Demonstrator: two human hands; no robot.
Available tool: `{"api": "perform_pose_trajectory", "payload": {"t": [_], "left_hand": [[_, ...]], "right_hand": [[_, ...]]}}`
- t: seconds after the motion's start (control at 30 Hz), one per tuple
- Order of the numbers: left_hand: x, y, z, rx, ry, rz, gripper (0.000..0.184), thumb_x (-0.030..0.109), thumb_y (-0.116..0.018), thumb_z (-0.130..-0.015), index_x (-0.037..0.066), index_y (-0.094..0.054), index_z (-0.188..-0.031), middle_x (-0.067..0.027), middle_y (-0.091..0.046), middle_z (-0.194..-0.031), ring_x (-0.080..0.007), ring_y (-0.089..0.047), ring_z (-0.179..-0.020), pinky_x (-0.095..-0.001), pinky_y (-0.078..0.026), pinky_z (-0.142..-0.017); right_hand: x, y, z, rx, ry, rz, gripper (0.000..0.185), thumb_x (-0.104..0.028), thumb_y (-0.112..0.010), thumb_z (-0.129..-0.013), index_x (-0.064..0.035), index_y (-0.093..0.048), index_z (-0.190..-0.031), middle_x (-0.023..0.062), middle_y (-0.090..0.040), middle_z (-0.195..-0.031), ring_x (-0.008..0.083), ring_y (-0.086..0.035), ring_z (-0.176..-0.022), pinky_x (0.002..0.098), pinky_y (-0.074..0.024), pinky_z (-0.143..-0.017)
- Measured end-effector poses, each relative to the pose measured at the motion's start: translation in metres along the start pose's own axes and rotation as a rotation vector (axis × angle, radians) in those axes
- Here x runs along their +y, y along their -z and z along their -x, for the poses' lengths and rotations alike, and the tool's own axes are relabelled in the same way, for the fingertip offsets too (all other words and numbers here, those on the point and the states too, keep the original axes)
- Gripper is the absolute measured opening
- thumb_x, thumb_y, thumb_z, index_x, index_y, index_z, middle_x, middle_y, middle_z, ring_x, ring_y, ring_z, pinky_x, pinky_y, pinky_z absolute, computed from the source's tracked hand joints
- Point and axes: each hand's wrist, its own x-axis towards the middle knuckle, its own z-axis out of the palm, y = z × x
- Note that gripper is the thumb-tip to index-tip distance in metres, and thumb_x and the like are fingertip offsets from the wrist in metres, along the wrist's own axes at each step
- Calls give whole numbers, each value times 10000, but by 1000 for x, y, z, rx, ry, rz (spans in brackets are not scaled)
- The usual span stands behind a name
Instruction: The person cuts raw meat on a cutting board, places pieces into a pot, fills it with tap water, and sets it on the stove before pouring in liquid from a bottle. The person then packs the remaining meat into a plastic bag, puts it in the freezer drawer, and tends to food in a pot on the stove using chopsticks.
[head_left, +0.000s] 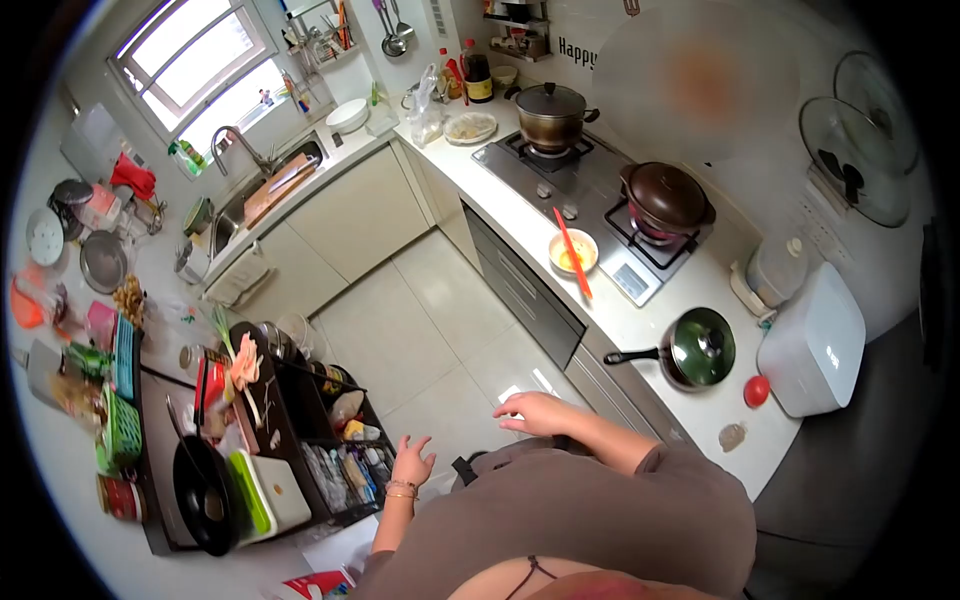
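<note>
My left hand (412,464) is in the air by the dark shelf unit, fingers apart, with bracelets on the wrist and nothing held. Over the floor in front of my body is my right hand (530,412), its fingers loosely stretched and holding nothing. Neither hand touches an object. To the right, on the counter, a bowl (556,262) of yellow contents has a red-orange utensil (572,250) lying across it. A green-lidded saucepan (698,349) sits nearer, its handle toward the floor. A brown lidded pot (665,197) stands on the near burner.
Another pot (550,115) occupies the far burner. A cutting board (278,190) with a knife lies across the sink (232,215). At left, the dark shelf unit (300,400) bears a black wok (205,490). A tomato (756,391) and a white bin (815,340) are on the right counter.
</note>
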Motion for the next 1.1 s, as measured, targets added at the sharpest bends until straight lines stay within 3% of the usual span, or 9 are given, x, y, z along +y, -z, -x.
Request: {"api": "perform_pose_trajectory", "payload": {"t": [0.13,0.4,0.47,0.57,0.63,0.73,0.83,0.93,1.1], "left_hand": [[-26,1,-54,51,72,31,392,255,-666,-760,174,-612,-1139,-282,-424,-1279,-415,-465,-1154,-429,-436,-938],[-44,27,-242,-623,20,-131,406,303,-659,-775,155,-613,-1149,-244,-554,-1137,-379,-525,-1091,-421,-449,-910],[-39,49,-302,-567,-40,-240,385,296,-655,-778,135,-627,-1126,-212,-619,-1046,-354,-587,-1001,-414,-471,-863],[-53,64,-387,-460,-94,-91,386,277,-649,-782,136,-619,-1140,-191,-643,-995,-327,-609,-972,-395,-479,-844],[-86,51,-459,-488,-16,94,314,213,-621,-810,102,-615,-1104,-124,-648,-878,-248,-634,-778,-354,-506,-658],[-75,68,-509,-524,350,481,167,137,-554,-850,66,-579,-999,-52,-589,-750,-176,-569,-577,-287,-455,-476],[-49,79,-523,-494,580,584,174,133,-531,-857,75,-550,-1020,-54,-579,-753,-186,-573,-593,-293,-465,-489],[-33,72,-529,-633,475,381,221,149,-533,-862,75,-534,-1070,-64,-586,-795,-184,-580,-612,-295,-472,-500],[6,64,-513,-702,495,425,278,200,-545,-866,86,-537,-1119,-69,-590,-876,-181,-595,-694,-303,-493,-563]], "right_hand": [[0,66,-55,137,88,-9,288,-270,-552,-879,-93,-611,-1098,133,-612,-1031,319,-585,-946,401,-467,-813],[54,115,-103,481,-164,-282,235,-204,-574,-873,-36,-625,-1029,105,-634,-988,231,-613,-893,334,-487,-775],[79,99,-119,631,-318,-676,198,-156,-563,-886,-24,-618,-1023,87,-639,-983,179,-620,-854,289,-493,-727],[88,86,-133,929,-509,-1153,183,-134,-598,-876,-32,-598,-1028,57,-636,-933,130,-615,-780,241,-489,-662],[99,72,-139,1157,-566,-1497,233,-134,-638,-845,-43,-586,-1052,60,-631,-921,141,-611,-794,246,-486,-645],[106,62,-142,1562,-380,-1750,251,-135,-646,-843,-80,-555,-1071,30,-611,-889,145,-591,-762,251,-472,-622],[112,70,-146,1892,-236,-1900,161,-210,-651,-853,-156,-594,-994,-9,-603,-829,134,-568,-697,280,-465,-603],[119,81,-145,2067,-66,-1979,129,-238,-655,-848,-168,-608,-946,-15,-609,-805,139,-556,-678,286,-454,-595],[140,88,-140,2104,122,-2094,95,-226,-625,-872,-167,-588,-937,-19,-579,-723,114,-520,-615,266,-436,-562]]}}
